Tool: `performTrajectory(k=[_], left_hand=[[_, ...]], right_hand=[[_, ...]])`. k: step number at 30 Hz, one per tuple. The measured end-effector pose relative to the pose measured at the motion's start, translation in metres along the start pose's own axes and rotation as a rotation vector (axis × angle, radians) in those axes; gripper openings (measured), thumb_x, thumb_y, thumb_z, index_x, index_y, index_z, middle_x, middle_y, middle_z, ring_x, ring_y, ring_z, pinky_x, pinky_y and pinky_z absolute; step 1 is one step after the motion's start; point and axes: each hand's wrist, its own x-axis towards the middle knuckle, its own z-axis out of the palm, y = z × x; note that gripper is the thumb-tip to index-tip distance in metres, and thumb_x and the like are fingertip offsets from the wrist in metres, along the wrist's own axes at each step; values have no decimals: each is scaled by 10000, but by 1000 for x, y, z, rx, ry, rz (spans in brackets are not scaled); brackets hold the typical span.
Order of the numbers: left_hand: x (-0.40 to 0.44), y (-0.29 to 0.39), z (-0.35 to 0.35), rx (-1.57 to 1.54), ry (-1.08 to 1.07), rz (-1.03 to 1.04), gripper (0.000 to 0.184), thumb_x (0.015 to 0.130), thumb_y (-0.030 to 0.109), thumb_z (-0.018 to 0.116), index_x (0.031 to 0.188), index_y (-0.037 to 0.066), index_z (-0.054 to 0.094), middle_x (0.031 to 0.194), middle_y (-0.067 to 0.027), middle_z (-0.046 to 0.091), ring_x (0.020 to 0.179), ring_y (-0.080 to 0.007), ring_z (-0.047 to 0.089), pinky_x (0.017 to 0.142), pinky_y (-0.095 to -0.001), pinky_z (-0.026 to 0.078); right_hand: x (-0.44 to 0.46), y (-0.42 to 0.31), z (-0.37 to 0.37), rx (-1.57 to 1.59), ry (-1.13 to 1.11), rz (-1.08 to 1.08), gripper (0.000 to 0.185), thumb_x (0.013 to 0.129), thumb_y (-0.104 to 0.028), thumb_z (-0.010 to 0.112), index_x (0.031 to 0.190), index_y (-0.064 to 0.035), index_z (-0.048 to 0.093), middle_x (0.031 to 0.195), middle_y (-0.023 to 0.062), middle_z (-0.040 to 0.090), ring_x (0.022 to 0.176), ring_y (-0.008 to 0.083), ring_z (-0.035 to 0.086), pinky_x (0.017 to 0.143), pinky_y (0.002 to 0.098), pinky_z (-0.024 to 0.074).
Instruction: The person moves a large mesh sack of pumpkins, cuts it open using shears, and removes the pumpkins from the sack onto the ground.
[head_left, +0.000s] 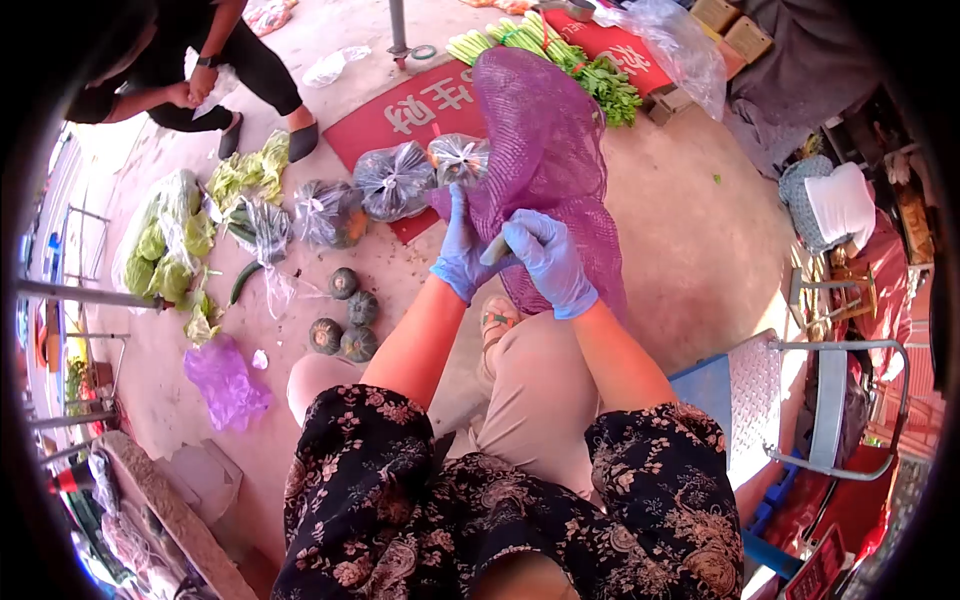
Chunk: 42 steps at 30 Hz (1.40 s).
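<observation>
A purple mesh bag point(540, 130) stretches up and away in front of me, its lower part hanging beside my leg. My left hand point(457, 258), in a blue glove, is closed on the bag's gathered edge with the forefinger pointing up. Also gloved in blue, my right hand point(553, 262) is closed at the mesh just to the right, fingers bent. Between the two hands shows a small grey-green piece point(495, 250); its kind is unclear. The bag's opening and what is inside it cannot be made out.
Bagged vegetables point(393, 180), several dark green squashes point(358, 308) and leafy greens point(172, 245) lie on the floor to the left. Celery point(610, 88) lies beyond the mesh bag. Another person point(190, 80) stands at upper left. A metal-handled cart point(760, 390) is at right.
</observation>
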Motion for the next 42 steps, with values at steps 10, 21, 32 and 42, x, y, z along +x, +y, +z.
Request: performTrajectory(k=[10,21,32,42], left_hand=[[-168,118,51,329,353,891,228,740,43,431,914,-49,547,842,-157,608,743,-265,603,734,-381,504],[-497,81,39,216,194,1152,237,729,133,422,798,-35,574,800,-161,617,735,-277,601,737,-392,499],[-620,6,-51,1837,1223,1265,303,800,126,488,1063,-19,530,1053,-141,572,952,-284,551,876,-343,425],[-709,-90,-115,443,1164,1665,463,874,304,477,1228,20,382,1226,-120,447,1106,-233,453,928,-308,366]], right_hand=[[8,-46,99,-626,189,-404,414,720,-235,685,1048,-26,542,1065,137,490,924,224,509,775,319,435],[35,-68,381,81,-577,-82,1159,623,-285,790,1361,-14,-62,1328,169,296,1200,238,329,976,304,323],[-129,-11,576,416,-1044,359,462,769,-189,641,1167,-11,490,1092,68,561,977,148,513,866,301,407],[-130,81,639,427,-354,420,343,830,-227,460,1093,-20,535,1023,116,589,883,277,569,779,358,444]])
